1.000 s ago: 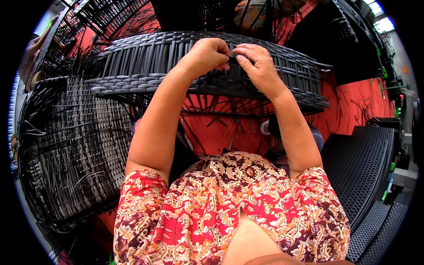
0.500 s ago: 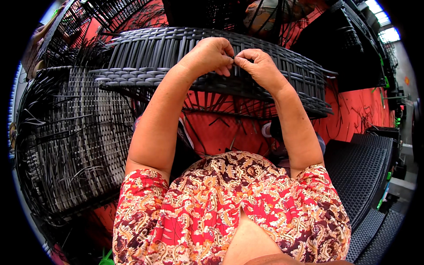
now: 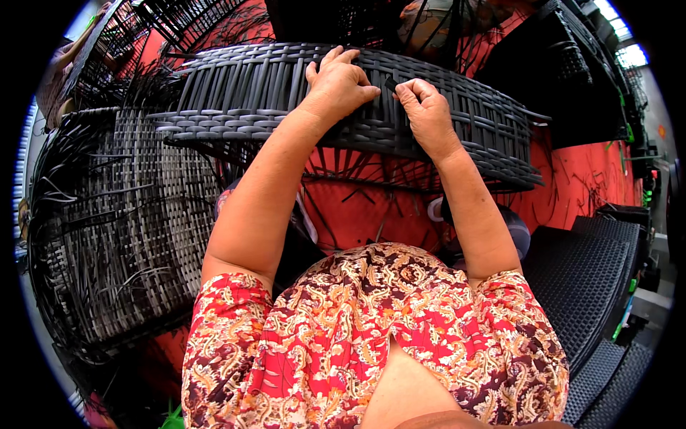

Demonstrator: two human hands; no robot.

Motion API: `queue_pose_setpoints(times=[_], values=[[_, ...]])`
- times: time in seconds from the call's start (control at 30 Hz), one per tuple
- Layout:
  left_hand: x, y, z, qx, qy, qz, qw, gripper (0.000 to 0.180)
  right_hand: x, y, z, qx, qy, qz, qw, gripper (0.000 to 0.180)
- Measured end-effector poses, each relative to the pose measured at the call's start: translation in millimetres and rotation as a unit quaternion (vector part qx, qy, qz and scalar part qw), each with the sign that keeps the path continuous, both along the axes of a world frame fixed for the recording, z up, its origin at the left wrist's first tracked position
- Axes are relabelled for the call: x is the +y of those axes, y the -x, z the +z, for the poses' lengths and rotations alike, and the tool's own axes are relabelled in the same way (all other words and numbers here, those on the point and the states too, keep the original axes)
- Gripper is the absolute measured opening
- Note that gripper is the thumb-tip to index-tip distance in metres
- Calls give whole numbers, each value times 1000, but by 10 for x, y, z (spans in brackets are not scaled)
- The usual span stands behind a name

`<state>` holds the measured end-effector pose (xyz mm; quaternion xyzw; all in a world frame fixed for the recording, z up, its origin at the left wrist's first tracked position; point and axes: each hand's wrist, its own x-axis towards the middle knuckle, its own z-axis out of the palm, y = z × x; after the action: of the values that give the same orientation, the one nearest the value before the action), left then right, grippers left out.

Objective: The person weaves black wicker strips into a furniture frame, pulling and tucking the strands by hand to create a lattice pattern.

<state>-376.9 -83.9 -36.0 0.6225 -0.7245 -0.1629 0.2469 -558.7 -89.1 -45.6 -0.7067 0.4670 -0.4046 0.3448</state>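
Head camera: left hand [image 3: 339, 84], fingers spread, has parted from right hand [image 3: 429, 116] (whose fingers pinch a black strip [image 3: 390, 83]).

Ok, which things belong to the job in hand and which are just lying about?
In the job:
dark grey wicker panel, beneath the left hand
dark strip, pinched in the right hand

Apparently lying about:
black-and-grey woven panel, left
black woven panel, right

This is a wicker workshop — a part-woven dark piece [image 3: 382, 127] at twelve o'clock, a loose-ended grey panel [image 3: 143, 232] at nine, black woven panels [image 3: 582, 279] at four.
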Motion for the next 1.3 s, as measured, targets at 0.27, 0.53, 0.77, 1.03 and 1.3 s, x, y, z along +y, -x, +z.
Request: queue_pose_setpoints(times=[0.27, 0.53, 0.77, 1.03, 1.3], values=[[-9, 145, 43, -75, -30, 47, 996, 26, 13, -28, -9, 26, 43, -16, 999, 20], [-41, 112, 39, 11, -71, 44, 996, 20, 3, -38, -45, 16, 82, -17, 996, 20], [-48, 58, -34, 90, -90, -1, 992, 21, -6, -16, -54, 48, 96, -39, 993, 19], [17, -47, -29, 49, -108, -91, 989, 22, -39, -14, -133, 99, 145, -48, 983, 13], [49, -64, -53, 111, -109, -109, 982, 22, -60, 7, -163, 109, 118, -31, 987, 13]])
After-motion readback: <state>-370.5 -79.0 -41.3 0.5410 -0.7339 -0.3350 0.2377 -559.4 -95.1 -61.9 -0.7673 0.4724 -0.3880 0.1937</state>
